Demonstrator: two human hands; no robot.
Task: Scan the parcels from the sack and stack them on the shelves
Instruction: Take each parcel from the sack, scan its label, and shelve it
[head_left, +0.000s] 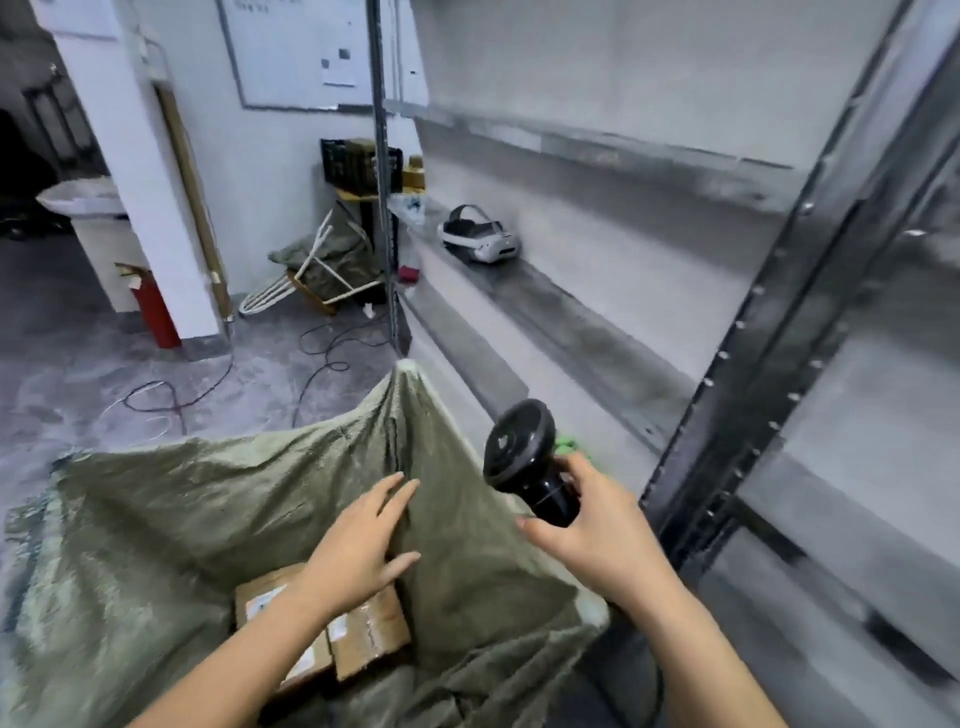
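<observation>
- One sack (208, 509), olive-green woven cloth, coarse and crumpled, stands on the floor with its mouth wide open and one corner pulled up into a peak.
- Two parcels (371, 636) show at the bottom of the sack. They are flat brown cardboard boxes lying side by side and touching, with white labels on top. The forearm hides whether more lie beneath.
- Two bare hands are in view. The left hand (358, 545) is spread with straight fingers over the sack's inner wall, above the parcels. I cannot tell whether it touches the cloth.
- The right hand (592, 530) is curled round the handle of one scanner (524, 457), which is glossy black plastic with a round, disc-like head.
- The shelves (571, 322) are one grey metal unit to the right, with long flat boards and dark riveted uprights.
- One white headset (480, 239), smooth and rounded with a strap, sits on a shelf board.
- One red fire extinguisher (153, 306) stands by the white pillar.
- Several thin cables (322, 358) loop across the mottled grey floor.
</observation>
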